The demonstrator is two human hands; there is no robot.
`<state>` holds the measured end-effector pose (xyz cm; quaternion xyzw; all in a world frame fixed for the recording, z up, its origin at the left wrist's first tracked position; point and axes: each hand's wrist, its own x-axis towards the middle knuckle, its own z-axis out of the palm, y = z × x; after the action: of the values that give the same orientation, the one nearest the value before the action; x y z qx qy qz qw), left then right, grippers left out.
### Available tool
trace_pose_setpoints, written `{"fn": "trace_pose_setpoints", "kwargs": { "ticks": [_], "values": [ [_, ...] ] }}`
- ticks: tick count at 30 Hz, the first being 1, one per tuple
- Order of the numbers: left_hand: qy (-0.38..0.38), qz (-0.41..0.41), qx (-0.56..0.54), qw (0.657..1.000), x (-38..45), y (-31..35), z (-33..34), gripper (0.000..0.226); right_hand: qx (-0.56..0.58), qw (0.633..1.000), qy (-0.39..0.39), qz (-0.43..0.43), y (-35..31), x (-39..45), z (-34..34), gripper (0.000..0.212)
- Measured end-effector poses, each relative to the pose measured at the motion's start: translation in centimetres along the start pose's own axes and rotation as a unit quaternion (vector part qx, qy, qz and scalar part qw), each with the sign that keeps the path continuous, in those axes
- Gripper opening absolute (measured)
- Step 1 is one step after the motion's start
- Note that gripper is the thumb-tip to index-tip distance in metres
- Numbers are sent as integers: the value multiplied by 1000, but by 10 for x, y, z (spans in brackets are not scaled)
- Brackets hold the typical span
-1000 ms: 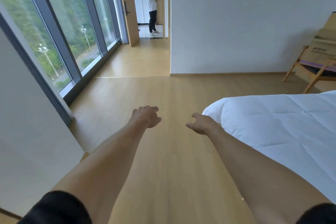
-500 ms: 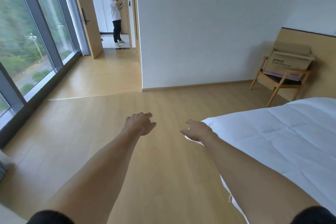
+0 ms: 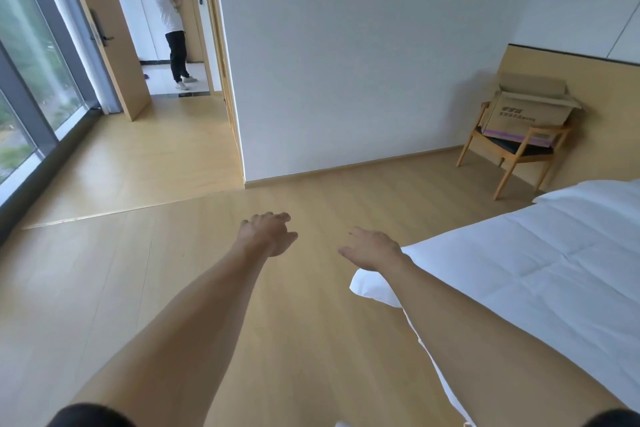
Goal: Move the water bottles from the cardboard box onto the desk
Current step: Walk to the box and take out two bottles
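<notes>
An open cardboard box with printed text sits on a wooden armchair in the far right corner; its inside is hidden, so no water bottles show. No desk is in view. My left hand and my right hand reach out in front of me over the wooden floor, fingers loosely curled, holding nothing. Both are several steps away from the box.
A bed with a white duvet fills the right side, its corner close under my right forearm. A white wall stands ahead. Beyond an open door at left stands a person. Tall windows line the left.
My view has swung to the right: the windows slid left, and the chair with the box came further into the frame. My hands stay stretched out and empty.
</notes>
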<state>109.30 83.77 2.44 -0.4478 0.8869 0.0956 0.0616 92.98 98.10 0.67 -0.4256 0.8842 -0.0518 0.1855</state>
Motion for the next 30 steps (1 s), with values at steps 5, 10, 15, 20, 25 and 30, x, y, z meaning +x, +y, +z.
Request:
{"fn": "trace_pose_setpoints", "kwargs": {
  "ticks": [5, 10, 15, 20, 25, 30],
  "values": [
    [-1, 6, 24, 1000, 84, 1, -15, 55, 7, 1000, 6, -3, -8, 85, -16, 63],
    [1, -1, 29, 1000, 185, 8, -39, 55, 11, 1000, 3, -7, -13, 190, -46, 64],
    [8, -17, 25, 1000, 285, 18, -74, 56, 12, 1000, 0, -10, -11, 288, -87, 64],
    [9, -14, 25, 1000, 367, 32, -90, 55, 17, 1000, 4, -11, -3, 363, -117, 64],
    [-4, 8, 13, 1000, 440, 55, -93, 56, 7, 1000, 7, 18, 16, 423, -136, 63],
    [-15, 50, 13, 999, 521, 77, -96, 55, 14, 998, 12, 65, 40, 483, -154, 63]
  ]
}}
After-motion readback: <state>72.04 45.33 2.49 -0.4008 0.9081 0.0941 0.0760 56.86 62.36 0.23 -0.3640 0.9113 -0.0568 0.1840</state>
